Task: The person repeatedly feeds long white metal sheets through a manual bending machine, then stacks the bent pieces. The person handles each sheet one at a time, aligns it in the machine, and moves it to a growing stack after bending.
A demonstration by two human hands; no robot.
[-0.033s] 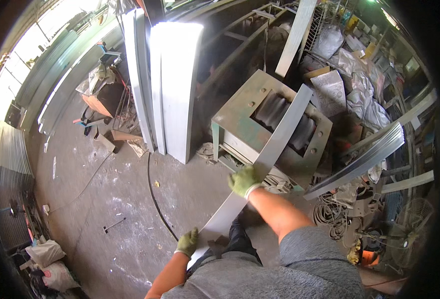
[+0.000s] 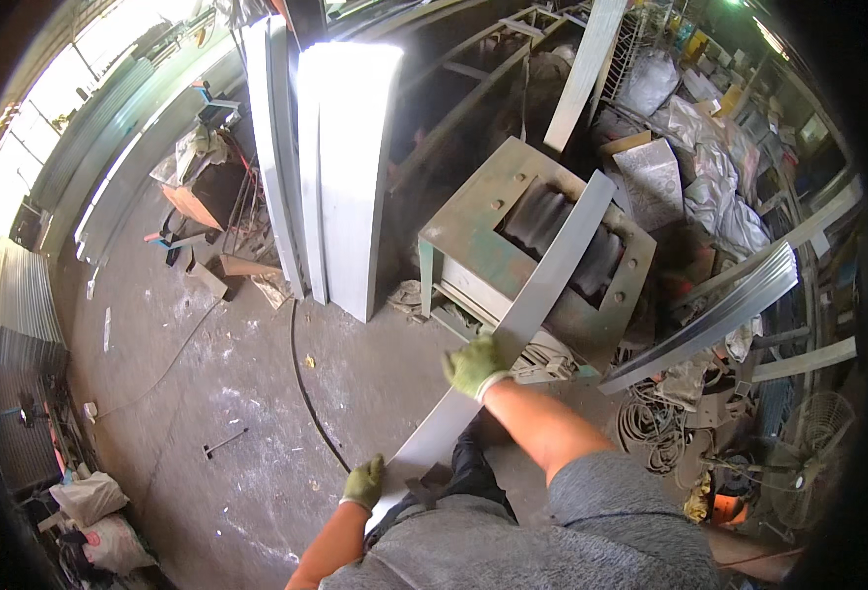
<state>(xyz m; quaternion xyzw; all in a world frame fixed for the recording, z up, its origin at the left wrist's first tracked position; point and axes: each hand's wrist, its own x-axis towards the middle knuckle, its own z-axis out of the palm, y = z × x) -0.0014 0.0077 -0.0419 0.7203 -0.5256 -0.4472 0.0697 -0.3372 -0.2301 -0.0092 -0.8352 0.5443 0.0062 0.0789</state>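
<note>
A long flat grey metal strip (image 2: 556,273) runs slantwise from my body up across a green-grey machine (image 2: 463,218) with dark rollers (image 2: 537,224) in its top opening. My right hand (image 2: 475,367), in a light green glove, is closed over the strip's left edge just short of the machine. Closer to my body, my gloved left hand (image 2: 364,484) grips the same edge near its lower end. That lower end is partly hidden against my waist. The far end lies over the rollers.
Tall bright metal panels (image 2: 347,177) stand left of the machine. A black cable (image 2: 301,379) crosses the floor. Right of me are a curved stack of metal strips (image 2: 709,320), coiled cable (image 2: 647,423) and a fan (image 2: 815,433). A small T-shaped tool (image 2: 225,444) lies at left.
The strip and both my hands have shifted slightly down and left, toward my body. My grip looks the same.
</note>
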